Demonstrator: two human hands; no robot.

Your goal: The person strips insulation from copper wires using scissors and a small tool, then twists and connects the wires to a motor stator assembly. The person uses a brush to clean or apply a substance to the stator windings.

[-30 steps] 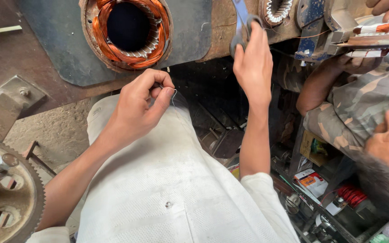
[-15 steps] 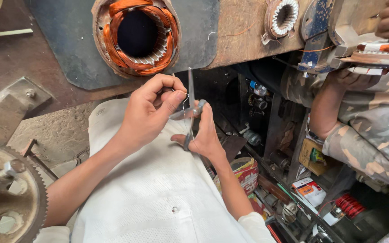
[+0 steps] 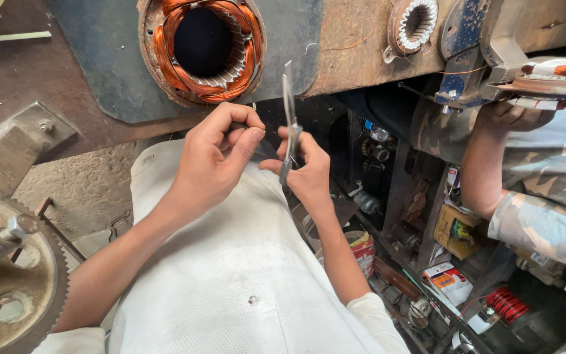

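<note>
My left hand (image 3: 217, 154) is held over my lap, thumb and fingers pinched together on something very thin, seemingly a fine wire. My right hand (image 3: 306, 167) is close beside it and grips a pair of metal scissors (image 3: 289, 108), blades pointing up and away from me. The two hands nearly touch. Just beyond them on the workbench lies a motor stator (image 3: 201, 49) with copper windings around a dark round bore.
A smaller bare stator core (image 3: 416, 23) sits on the rusty bench (image 3: 348, 46). A toothed wheel with a handle (image 3: 4, 262) is at lower left. Another person in a camouflage sleeve (image 3: 545, 196) works at right. Cluttered shelves with boxes and a red wire spool (image 3: 506, 303) lie below.
My right hand came down from the bench edge with the scissors and met my left hand over my lap. The left hand stayed pinched and shifted slightly.
</note>
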